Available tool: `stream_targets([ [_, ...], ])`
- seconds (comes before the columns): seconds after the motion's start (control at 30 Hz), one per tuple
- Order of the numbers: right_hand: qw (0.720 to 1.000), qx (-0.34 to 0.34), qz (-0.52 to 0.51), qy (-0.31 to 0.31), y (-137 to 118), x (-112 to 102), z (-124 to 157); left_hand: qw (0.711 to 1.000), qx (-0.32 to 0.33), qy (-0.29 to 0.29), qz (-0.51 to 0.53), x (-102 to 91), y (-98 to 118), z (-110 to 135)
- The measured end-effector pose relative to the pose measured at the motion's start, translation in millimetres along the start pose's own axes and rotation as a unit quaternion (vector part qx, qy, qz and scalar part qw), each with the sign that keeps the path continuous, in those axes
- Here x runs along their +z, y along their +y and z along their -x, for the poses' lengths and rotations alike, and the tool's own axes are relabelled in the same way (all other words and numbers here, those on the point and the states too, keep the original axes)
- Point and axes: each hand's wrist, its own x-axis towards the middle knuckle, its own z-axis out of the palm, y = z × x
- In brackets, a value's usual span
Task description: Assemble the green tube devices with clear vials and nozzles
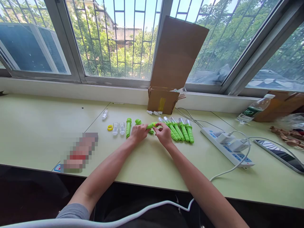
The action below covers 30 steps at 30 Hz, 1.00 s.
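Note:
Both my hands meet over the pale green table [42, 126]. My left hand [138, 132] and my right hand [163, 133] are each closed on one green plastic tube [152, 125] held between them. Just right of my right hand lies a row of several green tubes with clear caps [182, 129]. Left of my left hand lie a loose green tube [128, 127], another green piece [138, 121], two clear caps [118, 128] and a yellow ring [110, 127].
An open cardboard box [162, 99] stands at the back by the window sill. A white power strip [226, 146] with plugs and cables lies to the right, beside a phone [280, 154] and a plastic bottle [254, 109]. A small clear vial [104, 114] lies further left.

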Motion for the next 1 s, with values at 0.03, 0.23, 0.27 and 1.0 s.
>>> stream_targets([
  [0.03, 1.0, 0.0, 0.001, -0.001, -0.2, 0.0, -0.2, 1.0, -0.001, 0.0, 0.002, -0.3, 0.0, 0.0],
  [0.23, 1.0, 0.002, 0.006, -0.004, -1.0, -0.5, -0.4, 1.0, -0.005, 0.007, 0.022, -0.6, 0.1, 0.0],
  [0.27, 1.0, 0.002, 0.007, -0.005, -0.9, -0.5, -0.4, 1.0, -0.007, 0.008, 0.028, -0.6, 0.2, 0.0],
  [1.0, 0.999, 0.018, -0.013, -0.038, 1.3, 0.5, -0.6, 0.974, -0.043, 0.007, 0.222, 5.6, -8.1, -3.8],
])
